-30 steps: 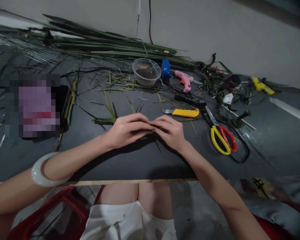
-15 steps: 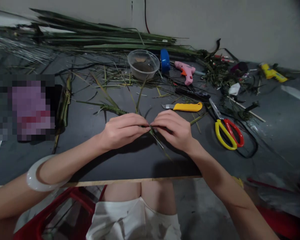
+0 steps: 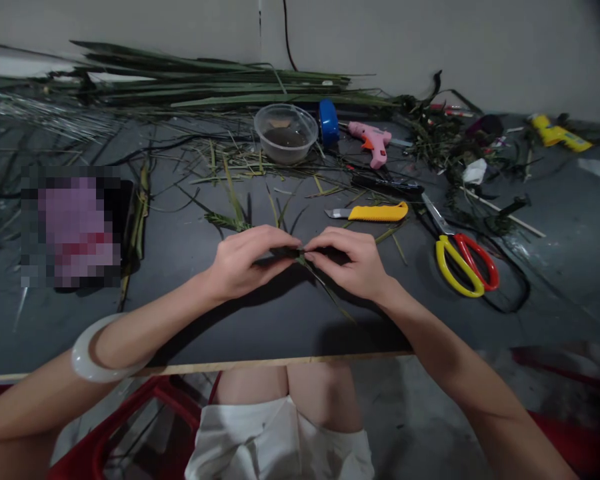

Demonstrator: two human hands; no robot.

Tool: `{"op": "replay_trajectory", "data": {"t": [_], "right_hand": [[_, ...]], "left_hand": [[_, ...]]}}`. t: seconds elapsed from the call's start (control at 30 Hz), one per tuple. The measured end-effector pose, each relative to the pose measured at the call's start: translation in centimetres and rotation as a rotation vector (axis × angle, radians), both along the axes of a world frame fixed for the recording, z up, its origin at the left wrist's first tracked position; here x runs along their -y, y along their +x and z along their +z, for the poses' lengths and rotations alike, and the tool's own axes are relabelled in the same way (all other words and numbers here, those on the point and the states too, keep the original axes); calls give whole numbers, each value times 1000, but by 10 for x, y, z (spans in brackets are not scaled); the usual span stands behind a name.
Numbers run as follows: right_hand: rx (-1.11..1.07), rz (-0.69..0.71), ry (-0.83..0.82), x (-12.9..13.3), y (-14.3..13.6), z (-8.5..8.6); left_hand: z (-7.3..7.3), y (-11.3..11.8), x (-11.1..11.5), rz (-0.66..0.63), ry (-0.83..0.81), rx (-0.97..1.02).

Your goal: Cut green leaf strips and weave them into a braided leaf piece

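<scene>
A woven piece of green leaf strips (image 3: 229,221) runs behind my left hand (image 3: 253,257), which is closed on it in a pinch. My right hand (image 3: 350,257) pinches the same piece close by, the fingertips of both hands almost meeting. Loose strip ends stick up beyond the left knuckles, and a thin end slants down toward the table's front edge. The fingers hide most of the weave between them. Just beyond my right hand lies a yellow utility knife (image 3: 377,212), its blade pointing left.
Scissors (image 3: 460,263) with yellow and red handles lie at right. Behind stand a clear plastic bowl (image 3: 286,150), a blue round object (image 3: 329,123) and a pink glue gun (image 3: 373,140). Long green leaves (image 3: 220,83) line the wall. A blurred-out phone-like item (image 3: 77,227) lies left.
The whole view has shifted slightly. The leaf strips behind my left hand have swung to a steeper angle, and the left fingers are a little more parted from the thumb.
</scene>
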State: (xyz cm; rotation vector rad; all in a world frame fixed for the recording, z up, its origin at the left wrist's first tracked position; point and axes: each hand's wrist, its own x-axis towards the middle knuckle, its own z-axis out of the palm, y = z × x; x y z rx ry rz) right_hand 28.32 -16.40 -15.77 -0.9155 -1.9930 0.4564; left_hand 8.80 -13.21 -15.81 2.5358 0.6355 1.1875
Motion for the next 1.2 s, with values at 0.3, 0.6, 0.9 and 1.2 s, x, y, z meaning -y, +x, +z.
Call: {"op": "replay_trajectory", "data": {"t": [0.3,0.6,0.9,1.2], "right_hand": [[65,-214,233,-2,-1,-8],[105,-266,138,-4,-8,-25],[171,-223,139,-6,-9,-28],[208,-147,102,-6,-11,-26]], "left_hand": [[-5,0,-7,80,-15,-15],[-4,4,-8,131,-177,11],[-1,7,-6,64,-272,-16],[-2,8,-4,98,-251,-22]]}}
